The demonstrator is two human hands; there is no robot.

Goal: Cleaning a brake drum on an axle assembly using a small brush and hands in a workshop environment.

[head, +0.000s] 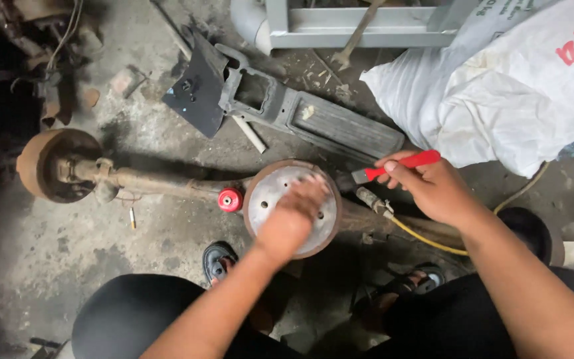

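The left hand [292,223] lies flat with fingers spread on the face of the brake drum [292,207], pressing rather than gripping, its fingertips blurred. The right hand [433,189] is clenched around the red handle of a brush [396,167], whose dark head points at the drum's right edge. The drum sits on the concrete floor [167,133] just in front of the person's knees, at the near end of a rusty axle [161,181] that runs left to a second rusty drum [58,165]. It looks like heavy cast metal, stiff and rough with rust at the rim, with a smoother grey dusty face pierced by small holes; it would likely be best steadied by a flat palm on the face or taken by the rim, and seems too heavy to shift easily while joined to the axle. The brush looks light and easy to handle by its plastic grip. A small red cap [230,199] sits touching the drum's left side, and a yellow hose [426,239] with a metal fitting runs out from under the right hand. Beyond the drum lie a long grey plastic panel [327,119] and a dark flat plate [197,90], with a large white sack [506,86] close on the right, crowding the brush side. Sandalled feet [219,260] rest just below the drum.
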